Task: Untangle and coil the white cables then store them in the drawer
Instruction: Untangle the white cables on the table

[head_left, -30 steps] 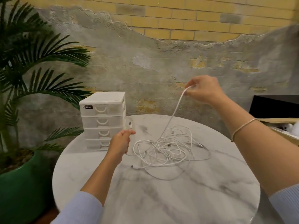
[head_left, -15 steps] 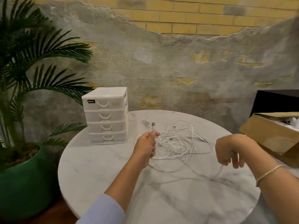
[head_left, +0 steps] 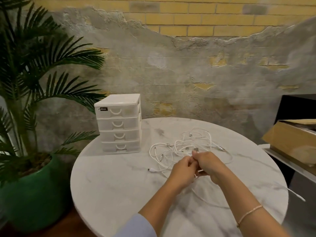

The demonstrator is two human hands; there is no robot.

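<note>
White charging cables (head_left: 184,147) lie tangled on the round marble table (head_left: 119,194), just right of a four-drawer plastic organizer (head_left: 119,124) whose drawers are all closed. Both hands meet above the near edge of the tangle: the left hand (head_left: 182,170) and right hand (head_left: 209,165) touch, fingers curled together, pinching one cable whose USB plug (head_left: 195,149) sticks up past the right fingertips.

Potted palm (head_left: 32,69) (green pot), cardboard box (head_left: 289,142).

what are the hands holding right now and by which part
Both hands, left hand and right hand, pinch one white cable near its plug end; exact finger contact is unclear.
</note>
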